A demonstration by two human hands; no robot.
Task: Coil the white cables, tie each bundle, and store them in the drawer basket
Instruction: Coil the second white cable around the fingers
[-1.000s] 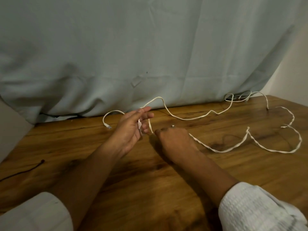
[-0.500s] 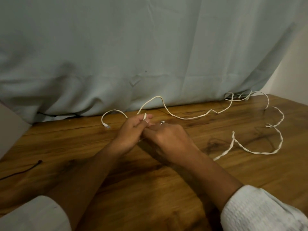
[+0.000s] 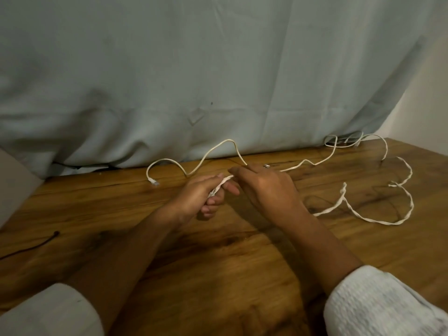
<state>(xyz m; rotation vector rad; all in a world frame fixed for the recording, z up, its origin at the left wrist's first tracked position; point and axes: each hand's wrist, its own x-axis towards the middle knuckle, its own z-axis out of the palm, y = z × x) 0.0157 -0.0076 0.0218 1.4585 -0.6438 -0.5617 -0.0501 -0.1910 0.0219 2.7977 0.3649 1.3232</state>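
The left hand (image 3: 201, 194) is closed around the first short turns of a flat braided white cable (image 3: 378, 220). This keeps the starting end anchored while more length is gathered. The right hand (image 3: 266, 187) is closed in a pinch on the same cable just beside the left hand, in position to feed the next turn across. Both hands work over the middle of the desk (image 3: 218, 251), toward its back edge.

From under the right hand, the slack of the braided cable runs toward the right edge of the desk. It lies there in one open loop that crosses itself, so it should be drawn in slowly to avoid a knot.

A round white cable (image 3: 213, 149) lies along the back edge against the grey cloth (image 3: 218, 69). Its clear plug (image 3: 154, 182) rests on the desk to the left of the hands. It passes behind the right hand and continues to the back right corner, where its end is tangled and hard to read.

Count: two white cables, one in work and one loose. One thin black cord (image 3: 36, 244) lies at the left edge. No tie and no drawer basket are in view. The coiling of the first cable has only begun.
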